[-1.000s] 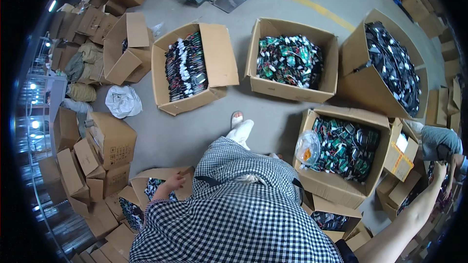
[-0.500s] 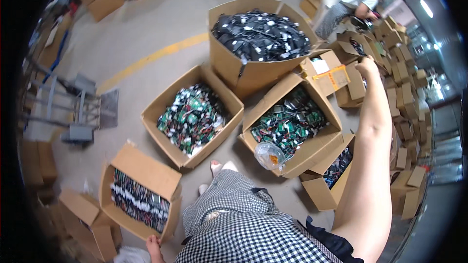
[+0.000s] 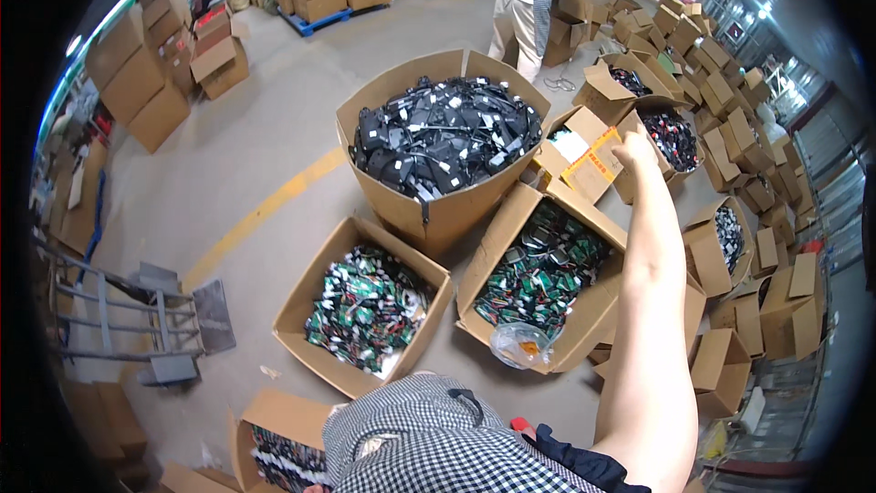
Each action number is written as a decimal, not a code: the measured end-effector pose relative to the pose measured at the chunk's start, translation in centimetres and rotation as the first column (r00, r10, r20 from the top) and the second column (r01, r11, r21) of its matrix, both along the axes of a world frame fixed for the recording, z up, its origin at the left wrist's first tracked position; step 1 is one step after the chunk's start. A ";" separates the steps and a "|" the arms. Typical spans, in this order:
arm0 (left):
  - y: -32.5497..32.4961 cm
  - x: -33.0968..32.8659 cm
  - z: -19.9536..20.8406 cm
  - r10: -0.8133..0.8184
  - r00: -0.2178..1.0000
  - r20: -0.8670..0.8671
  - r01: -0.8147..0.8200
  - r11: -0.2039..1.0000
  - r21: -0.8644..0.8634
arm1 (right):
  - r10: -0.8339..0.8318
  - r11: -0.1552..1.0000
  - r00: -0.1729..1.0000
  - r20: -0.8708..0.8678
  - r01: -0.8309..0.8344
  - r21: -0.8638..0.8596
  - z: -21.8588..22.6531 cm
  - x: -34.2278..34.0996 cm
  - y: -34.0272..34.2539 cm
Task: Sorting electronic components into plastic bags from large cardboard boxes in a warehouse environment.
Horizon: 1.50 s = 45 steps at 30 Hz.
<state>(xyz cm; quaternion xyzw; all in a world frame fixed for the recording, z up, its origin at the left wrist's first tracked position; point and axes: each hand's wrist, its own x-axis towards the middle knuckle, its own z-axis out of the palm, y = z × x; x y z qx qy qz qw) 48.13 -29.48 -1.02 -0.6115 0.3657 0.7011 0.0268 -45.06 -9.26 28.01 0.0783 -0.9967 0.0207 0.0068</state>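
My right arm stretches far forward. My right hand (image 3: pixel 632 148) is raised in front of the cartons on the right, with at least one finger stretched out and nothing seen in it. Behind it are a small carton with orange tape (image 3: pixel 584 162) and a carton of dark cabled parts (image 3: pixel 672 139); I cannot tell whether it touches either. Only a sliver of my left hand (image 3: pixel 316 489) shows at the lower edge, beside an open carton (image 3: pixel 301 409) packed with rows of thin dark pieces. Its fingers are hidden.
Ahead stands a large carton of black plastic parts (image 3: pixel 447 137). Nearer are two cartons of green circuit boards (image 3: pixel 367 310) (image 3: pixel 547 265), one with a clear plastic bag (image 3: pixel 520 345). A metal hand truck (image 3: pixel 164 324) lies left. A co-worker (image 3: pixel 534 0) stands beyond, near stacked cartons.
The view has swung up and to the right, so the cartons sit lower. My right arm stays outstretched. My left hand has nearly left the picture. The co-worker now stands more upright.
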 end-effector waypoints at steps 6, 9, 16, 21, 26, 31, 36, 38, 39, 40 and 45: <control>-12.0 -1.6 -0.8 -0.119 0.993 -0.007 0.119 0.993 -0.029 | -0.017 0.992 0.998 -0.063 0.008 -0.127 -7.4 4.0 3.0; -16.3 4.0 0.4 -0.110 0.993 0.039 0.111 0.994 -0.015 | 0.170 0.942 0.984 -0.061 -0.181 -0.282 -14.7 13.1 1.2; -36.9 1.1 3.7 -0.107 0.994 -0.002 0.105 0.979 -0.173 | 0.061 0.857 0.573 0.817 -0.450 0.252 -35.0 49.3 0.3; -49.1 7.0 0.0 0.033 0.999 0.007 -0.029 0.942 -0.334 | -0.127 0.873 0.216 0.968 -0.440 0.213 -31.8 67.5 -4.9; -53.4 13.0 -1.2 0.079 0.996 -0.052 -0.084 0.991 -0.105 | -0.036 0.998 0.487 0.873 -0.034 0.061 -28.8 69.0 -11.7; -58.4 6.2 -0.9 -0.067 0.997 -0.045 0.049 0.945 -0.324 | -0.120 0.978 0.544 0.831 0.207 0.006 -27.1 67.9 -21.1; -64.4 -9.6 6.8 -0.362 0.916 -0.173 0.245 0.845 -0.475 | 0.076 0.997 0.486 0.871 -0.029 -0.071 -30.4 66.8 -29.0; -66.6 -14.0 9.7 -0.469 0.829 -0.305 0.239 0.790 -0.565 | 0.121 0.941 0.376 0.919 -0.338 0.014 -28.7 66.8 -33.8; -67.2 -15.9 11.5 -0.480 0.823 -0.303 0.252 0.787 -0.562 | 0.090 0.940 0.330 0.940 -0.340 0.029 -29.1 66.4 -35.0; -68.3 -18.0 13.2 -0.534 0.774 -0.341 0.253 0.754 -0.606 | 0.092 0.944 0.334 0.938 -0.330 0.025 -29.3 65.6 -36.4; -75.8 -24.7 18.7 -0.661 0.660 -0.356 0.252 0.642 -0.724 | 0.145 0.943 0.407 0.902 -0.332 -0.001 -31.4 58.3 -44.7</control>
